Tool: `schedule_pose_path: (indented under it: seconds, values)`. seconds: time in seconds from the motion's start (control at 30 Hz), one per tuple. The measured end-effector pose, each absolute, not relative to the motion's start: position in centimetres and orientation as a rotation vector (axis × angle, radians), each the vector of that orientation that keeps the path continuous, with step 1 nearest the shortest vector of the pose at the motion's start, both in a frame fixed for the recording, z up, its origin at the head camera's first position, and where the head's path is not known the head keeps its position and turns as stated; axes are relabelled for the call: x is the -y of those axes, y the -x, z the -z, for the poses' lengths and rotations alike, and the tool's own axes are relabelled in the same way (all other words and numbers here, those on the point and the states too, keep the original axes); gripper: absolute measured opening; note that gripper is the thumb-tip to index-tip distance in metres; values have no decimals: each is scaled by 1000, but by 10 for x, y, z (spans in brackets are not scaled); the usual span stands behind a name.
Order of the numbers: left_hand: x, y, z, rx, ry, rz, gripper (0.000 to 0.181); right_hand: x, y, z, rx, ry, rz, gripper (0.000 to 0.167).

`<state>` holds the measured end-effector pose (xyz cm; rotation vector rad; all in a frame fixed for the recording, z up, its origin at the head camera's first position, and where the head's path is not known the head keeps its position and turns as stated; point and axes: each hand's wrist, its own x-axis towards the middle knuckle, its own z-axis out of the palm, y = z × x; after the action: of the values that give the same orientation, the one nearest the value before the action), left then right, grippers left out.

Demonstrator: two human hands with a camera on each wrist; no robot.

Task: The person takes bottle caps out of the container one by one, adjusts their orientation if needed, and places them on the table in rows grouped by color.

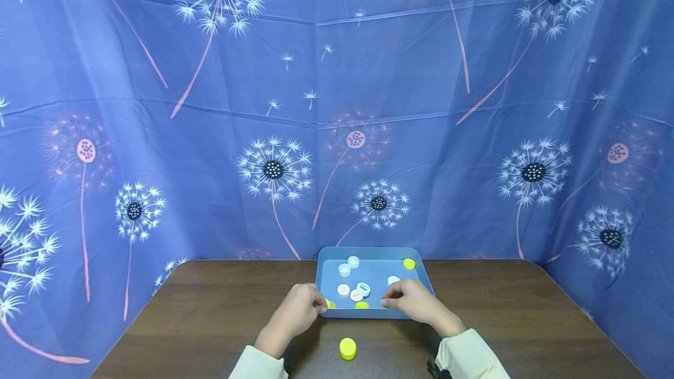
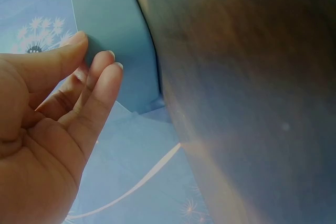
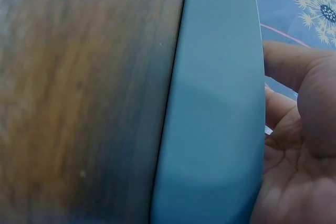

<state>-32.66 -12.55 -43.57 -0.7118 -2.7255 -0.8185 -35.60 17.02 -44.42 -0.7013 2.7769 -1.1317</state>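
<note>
Left hand (image 1: 299,309), head view: fingers bent at the near left corner of the blue tray (image 1: 375,313), against or just beside a yellow cap (image 1: 331,304); the right hand (image 1: 417,302) reaches over the tray's near right part, thumb and forefinger close together, with a white cap (image 1: 393,280) just beyond; between the hands lie loose white caps (image 1: 343,290) and a second yellow cap (image 1: 361,305); on the worktop (image 1: 210,314), nearer the wearer than both hands, stands a yellow cylinder (image 1: 347,348), perhaps stacked caps; the step appears to be picking up caps, best done by pinching each at its rim and lifting clear of the near wall, forearms kept off the cylinder.

Left wrist view: thumb and nearer fingertips stand apart beside the tray's wall; no cap shows, though a hidden grip cannot be excluded.

Right wrist view: the wall hides the fingertips; whether they grip anything cannot be told; raising them above the rim should precede any sideways travel.
</note>
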Motion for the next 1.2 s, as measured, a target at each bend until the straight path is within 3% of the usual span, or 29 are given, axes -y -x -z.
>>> schedule_pose_path:
  seconds: [0.53, 0.83, 1.2]
  values:
    - [124, 324, 432, 2732, 694, 821, 12, -174, 358, 445, -2797, 708, 1218, 14]
    - [128, 325, 436, 2721, 712, 809, 11, -174, 352, 443, -2812, 780, 1230, 6]
    - [125, 327, 437, 2711, 718, 832, 12, -167, 346, 441, -2894, 770, 1083, 18]
